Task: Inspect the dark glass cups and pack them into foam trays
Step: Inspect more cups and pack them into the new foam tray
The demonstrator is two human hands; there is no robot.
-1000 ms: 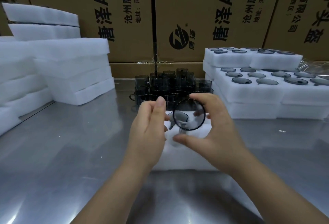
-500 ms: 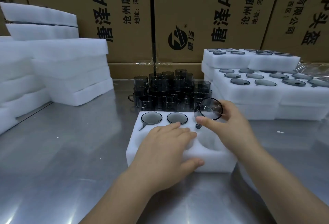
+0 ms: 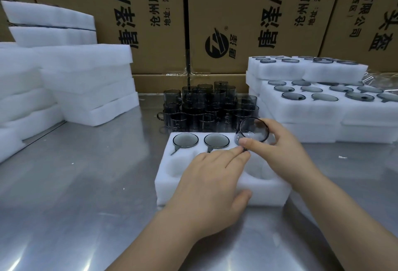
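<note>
Smoky grey glass cup (image 3: 254,130), round and thin-walled, tilted at the far right pocket of the foam tray (image 3: 165,176), pinched at its rim by the right hand (image 3: 286,154): thumb on the near edge, other fingers curled round the far side. Flat on the soft white foam, left hand (image 3: 211,184), fingers (image 3: 232,155) straight and close together, tips just beside the cup's handle. Two seated cups (image 3: 185,140) upright in the far row. Behind, loose cups (image 3: 204,109) clustered on the brushed steel table (image 3: 75,184).
</note>
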